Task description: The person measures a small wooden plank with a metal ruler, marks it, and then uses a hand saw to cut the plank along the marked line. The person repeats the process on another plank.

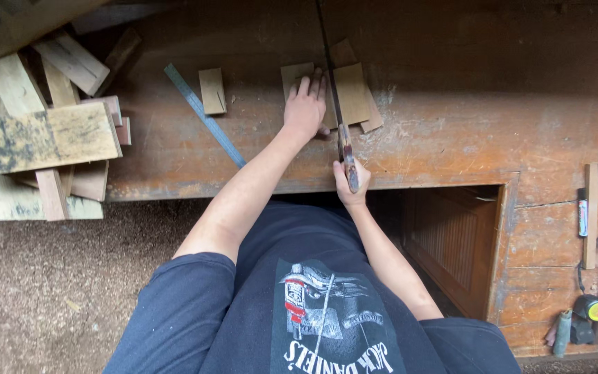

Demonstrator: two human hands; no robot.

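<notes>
Saw (333, 90) runs almost straight up and down the frame, thin blade reaching up past small flat wood pieces (351, 93) at top middle of workbench (451, 125). Right hand (349, 181) wrapped tight round saw handle, just below. Left hand (305, 105) flat, fingers spread, pressing wood just left of blade. Blade maybe biting between pieces; hard to tell. Blue ruler (202, 114) slanting further left.
</notes>
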